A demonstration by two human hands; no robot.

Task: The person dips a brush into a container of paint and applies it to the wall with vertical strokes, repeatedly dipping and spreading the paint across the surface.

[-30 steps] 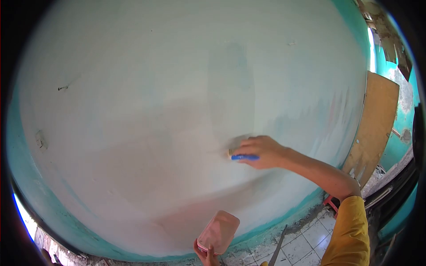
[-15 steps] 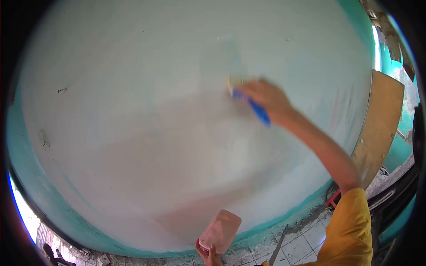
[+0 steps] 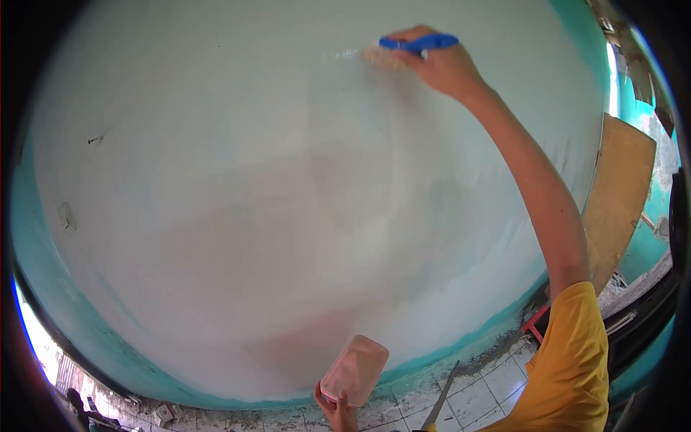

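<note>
My right hand [image 3: 439,65] is closed round a brush with a blue handle [image 3: 425,43], high on the wall. The brush's pale bristles [image 3: 381,57] point down and to the left, at the whitish wall [image 3: 237,180]. Whitish streaks show on the wall just left of them. Low in the view, my left hand [image 3: 336,409] grips a pink rectangular container [image 3: 358,369] by its lower end, fingers wrapped round it. The container is tilted, and what it holds cannot be made out.
A brown board [image 3: 619,187] leans at the right. Teal paint borders the wall. Below lie dusty floor tiles [image 3: 475,403], a long dark tool [image 3: 443,399] and a red object [image 3: 536,322]. Debris lies along the wall's foot.
My right hand has moved up the wall with the brush, and the handle has turned from slanting down to nearly level. My left hand and the container have barely shifted.
</note>
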